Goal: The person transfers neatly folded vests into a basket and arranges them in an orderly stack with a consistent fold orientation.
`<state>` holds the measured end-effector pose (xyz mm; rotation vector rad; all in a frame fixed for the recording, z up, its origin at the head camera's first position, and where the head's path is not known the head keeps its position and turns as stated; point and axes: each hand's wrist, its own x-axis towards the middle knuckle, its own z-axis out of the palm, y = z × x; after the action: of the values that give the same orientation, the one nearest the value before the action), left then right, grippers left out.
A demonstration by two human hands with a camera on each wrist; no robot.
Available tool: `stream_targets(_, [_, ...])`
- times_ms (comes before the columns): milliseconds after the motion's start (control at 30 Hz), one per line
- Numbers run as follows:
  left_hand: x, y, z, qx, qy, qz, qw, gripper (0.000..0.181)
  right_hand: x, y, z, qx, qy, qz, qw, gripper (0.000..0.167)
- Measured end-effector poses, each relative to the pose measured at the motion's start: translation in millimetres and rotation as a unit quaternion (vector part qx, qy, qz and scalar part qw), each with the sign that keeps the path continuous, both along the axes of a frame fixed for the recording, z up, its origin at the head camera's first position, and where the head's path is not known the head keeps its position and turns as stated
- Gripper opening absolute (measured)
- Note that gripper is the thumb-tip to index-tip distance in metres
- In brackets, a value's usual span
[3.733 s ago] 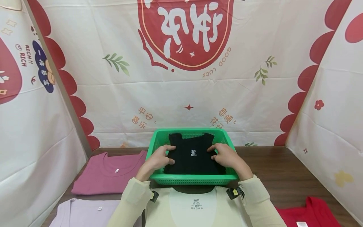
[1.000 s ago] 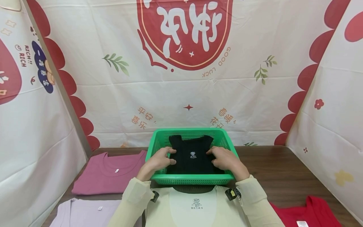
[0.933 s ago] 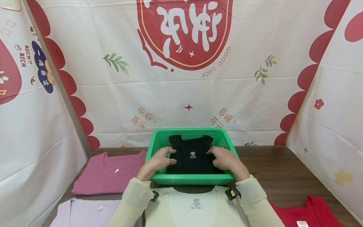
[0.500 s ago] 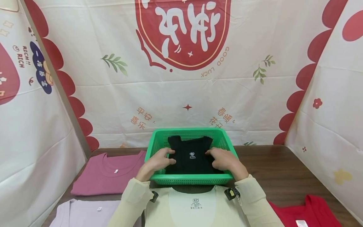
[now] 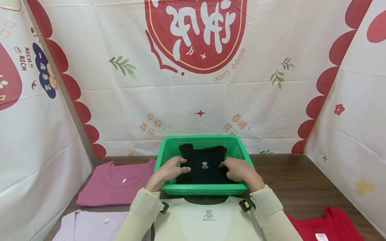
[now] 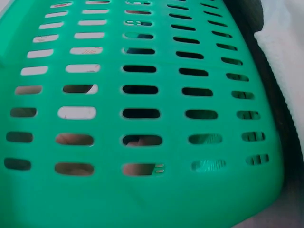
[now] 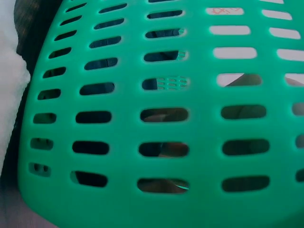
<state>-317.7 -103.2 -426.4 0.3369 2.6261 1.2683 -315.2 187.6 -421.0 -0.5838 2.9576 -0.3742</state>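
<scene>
L hand (image 5: 169,170) thumb + index spread, unclenched, on blk top (image 5: 200,174) in grn basket (image 5: 203,188); R hand (image 5: 240,170) opp. edge, can't tell if gripping; prob. to steady both sides

On the left, a dusty-pink folded cloth shirt (image 5: 111,189), with a pale lilac cloth shirt (image 5: 93,226) just nearer! A bright-red cloth garment (image 5: 337,227), lower right!

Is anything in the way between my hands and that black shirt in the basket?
Nothing visible: your left hand and right hand reach over the rim of the green basket to opposite sides of the black shirt.
</scene>
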Motion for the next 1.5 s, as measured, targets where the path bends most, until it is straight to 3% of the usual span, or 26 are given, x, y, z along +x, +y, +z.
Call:
stream_targets(200, [1.3, 0.0, 0.0, 0.000, -0.006, 0.000, 1.0000, 0.057, 0.0, -2.0, -0.3, 0.003, 0.003, 0.004, 1.0000, 0.038])
stream_targets(600, [0.0, -1.5, -1.1, -0.008, -0.021, -0.021, 0.9995, 0.062, 0.9, -3.6, -0.7, 0.013, 0.001, -0.014, 0.9998, 0.037])
stream_targets(1033, [0.7, -2.0, -0.7, -0.012, 0.007, -0.039, 0.9992, 0.062, 0.2, -1.9, 0.0, -0.014, 0.003, -0.001, 0.9999, 0.035])
stream_targets(1300, [1.9, -2.0, 0.1, -0.015, -0.022, -0.057, 0.9980, 0.056, -0.3, -2.9, 2.6, -0.024, -0.012, -0.008, 0.9996, 0.032])
stream_targets(1500, [0.7, -3.5, -1.2, -0.006, -0.008, -0.060, 0.9981, 0.054, -2.2, -2.6, -0.5, -0.018, -0.012, -0.009, 0.9997, 0.031])
